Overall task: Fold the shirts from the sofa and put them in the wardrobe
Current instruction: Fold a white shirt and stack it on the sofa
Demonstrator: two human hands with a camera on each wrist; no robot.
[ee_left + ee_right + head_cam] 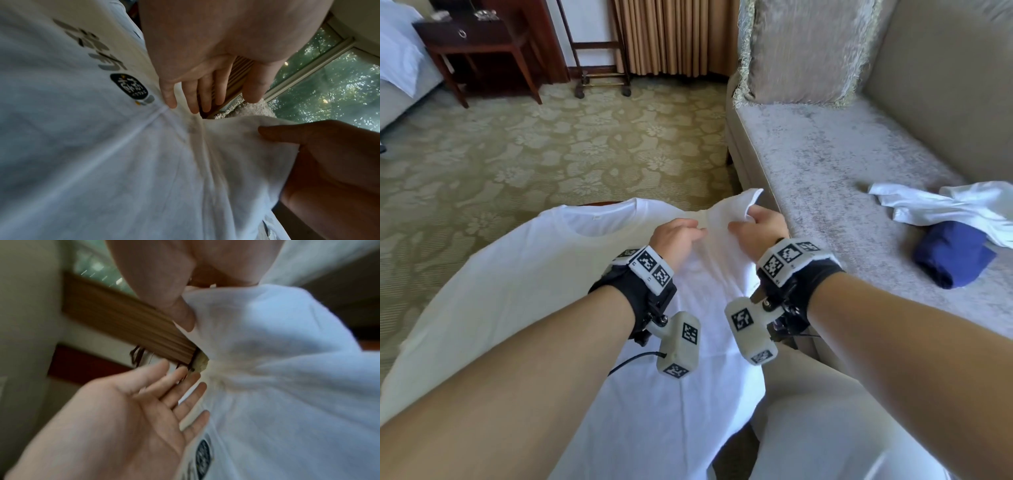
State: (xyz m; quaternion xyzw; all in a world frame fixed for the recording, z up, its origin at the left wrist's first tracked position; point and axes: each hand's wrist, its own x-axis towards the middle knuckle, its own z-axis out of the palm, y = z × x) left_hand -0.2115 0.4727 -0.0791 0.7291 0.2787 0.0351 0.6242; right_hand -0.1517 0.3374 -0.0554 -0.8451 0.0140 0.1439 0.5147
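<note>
A white T-shirt (534,274) lies spread flat in front of me, neck hole away from me. My left hand (697,230) presses straight fingers (193,99) onto the cloth (102,146) at the right shoulder seam, beside a dark round logo (129,86). My right hand (744,222) grips the right sleeve (734,207) and holds it lifted off the surface, thumb (182,313) on the fabric (277,386). In the right wrist view the left hand (185,394) shows its flat palm. On the sofa seat (825,164) lie a crumpled white shirt (959,204) and a folded dark blue garment (952,255).
The sofa runs along the right, with a fringed cushion (798,51) at its far end. Patterned carpet (551,144) stretches ahead. A dark wooden nightstand (476,41), a luggage rack (599,72) and a bed corner (397,51) stand at the back left.
</note>
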